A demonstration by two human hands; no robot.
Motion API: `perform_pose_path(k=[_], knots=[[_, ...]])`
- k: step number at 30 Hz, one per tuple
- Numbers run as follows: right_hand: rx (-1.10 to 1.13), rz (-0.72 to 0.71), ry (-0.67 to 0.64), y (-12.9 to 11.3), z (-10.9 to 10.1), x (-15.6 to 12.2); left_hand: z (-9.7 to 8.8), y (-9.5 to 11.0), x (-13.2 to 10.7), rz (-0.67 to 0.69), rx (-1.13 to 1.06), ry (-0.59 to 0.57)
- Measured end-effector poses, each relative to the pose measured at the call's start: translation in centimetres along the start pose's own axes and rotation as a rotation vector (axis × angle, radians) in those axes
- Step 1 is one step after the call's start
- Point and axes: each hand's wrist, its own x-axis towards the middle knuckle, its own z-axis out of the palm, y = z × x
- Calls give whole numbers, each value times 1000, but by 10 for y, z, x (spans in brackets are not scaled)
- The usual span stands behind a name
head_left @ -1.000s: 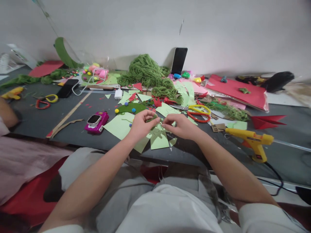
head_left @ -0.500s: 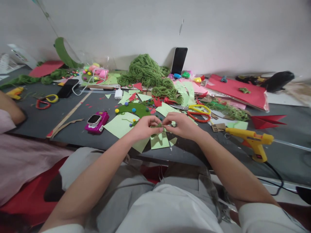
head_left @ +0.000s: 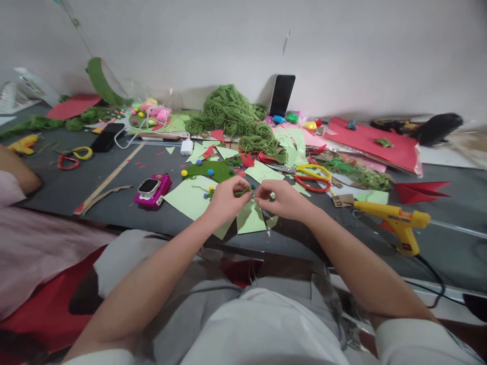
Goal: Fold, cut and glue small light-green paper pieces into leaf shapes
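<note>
My left hand (head_left: 228, 201) is closed in a pinch around a small piece of green yarn work (head_left: 242, 192), which shows between the thumb and fingers. Just to its right, my right hand (head_left: 280, 197) has thumb and forefinger drawn together; anything at its fingertips is too small to make out. Both hands hover over cut light green paper (head_left: 251, 222). Behind the left hand lies a dark green curved piece (head_left: 218, 171) with coloured pompoms, and a larger light green sheet (head_left: 186, 198) spreads to its left.
A yellow glue gun (head_left: 399, 218) lies at right, near scissors (head_left: 312, 183) with red and yellow handles. Green yarn (head_left: 228, 109) is heaped at the back by a leaning phone (head_left: 282, 95). A magenta device (head_left: 152, 191) sits left. Another person's arm (head_left: 17, 170) rests at far left.
My hands have come slightly apart, with the right fingertips drawn away from the green yarn piece. More of that piece now shows in my left hand.
</note>
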Motion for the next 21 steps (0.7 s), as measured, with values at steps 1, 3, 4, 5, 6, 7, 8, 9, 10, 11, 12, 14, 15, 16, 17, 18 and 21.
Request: perform_pose_path(k=[1, 3, 4, 5, 6, 7, 8, 9, 10, 11, 12, 14, 15, 16, 17, 18, 21], knots=[[12, 17, 3, 0, 1, 0, 0, 2, -1, 7, -26, 22], [35, 29, 24, 1, 3, 1, 0, 5, -1, 17, -91, 57], [43, 24, 40, 2, 3, 1, 0, 7, -1, 18, -121, 67], [50, 14, 56, 2, 3, 1, 0, 8, 0, 18, -149, 72], [58, 2, 73, 2, 3, 1, -1, 8, 1, 15, -174, 70], [64, -10, 87, 2, 3, 1, -1, 8, 2, 6, -198, 64], [71, -20, 98, 2, 2, 1, -2, 7, 2, -7, -221, 52], [78, -29, 105, 2, 2, 1, -2, 7, 3, -22, -244, 34], [83, -39, 107, 1, 1, 1, -3, 6, 4, -39, -264, 12], [82, -51, 105, 1, 0, 1, -4, 5, 5, -55, -279, -14], [74, -65, 100, 1, -1, 0, -4, 4, 5, -68, -285, -38], [45, -95, 89, 2, -3, 0, -6, 3, 6, -92, -269, -84], [25, -106, 86, 3, -4, 0, -7, 2, 6, -108, -255, -121], [4, -117, 83, 3, -5, 0, -8, 2, 6, -127, -244, -169], [-19, -129, 81, 4, -5, 0, -9, 2, 6, -146, -239, -226], [-41, -144, 76, 4, -6, 0, -9, 2, 6, -161, -238, -281], [-99, -195, 56, 5, -7, 0, -9, 2, 5, -180, -240, -359]])
